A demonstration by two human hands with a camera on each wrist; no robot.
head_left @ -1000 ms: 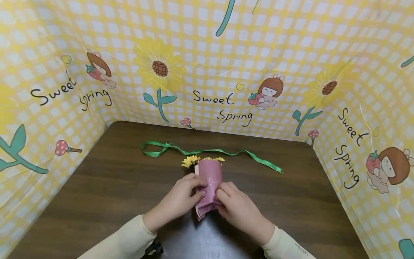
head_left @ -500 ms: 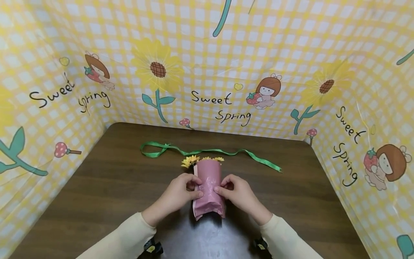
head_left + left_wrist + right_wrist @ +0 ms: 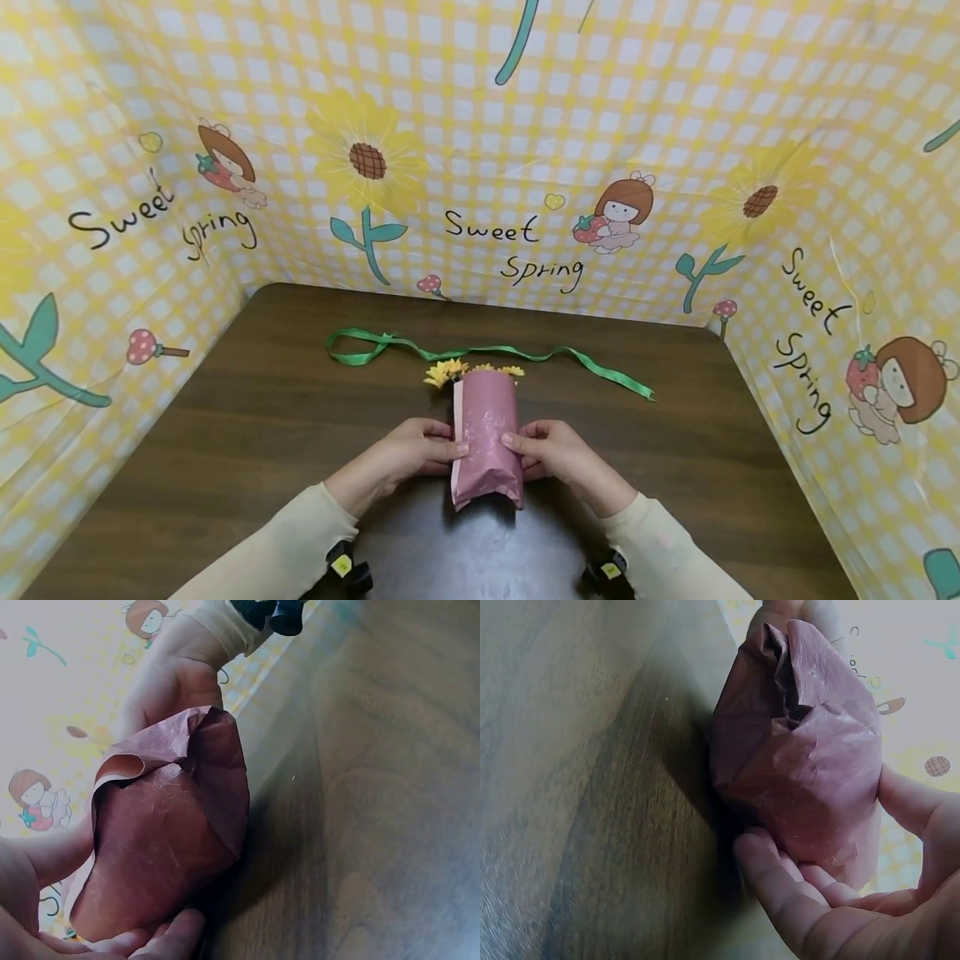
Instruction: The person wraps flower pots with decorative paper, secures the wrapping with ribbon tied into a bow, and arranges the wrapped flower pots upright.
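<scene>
A small bouquet (image 3: 487,425) in pink wrapping paper lies on the brown table, with yellow flowers (image 3: 446,372) showing at its far end. My left hand (image 3: 418,450) holds its left side, thumb on top and fingers reaching beneath. Across from it, my right hand (image 3: 557,452) grips the right side in the same way. Both wrist views show the near end of the wrapping paper (image 3: 161,840) crumpled and folded in. In the right wrist view, the fingers (image 3: 780,885) curl under the paper. The stems are hidden inside.
Beyond the flowers, a green ribbon (image 3: 480,351) lies loosely across the table (image 3: 285,433), looped at its left end. A yellow checked cloth (image 3: 480,150) with printed flowers and figures hangs round the back and sides.
My right hand has left the near right corner of the paper and now holds the side. My left hand has slid slightly nearer. The near end of the paper has spread wider.
</scene>
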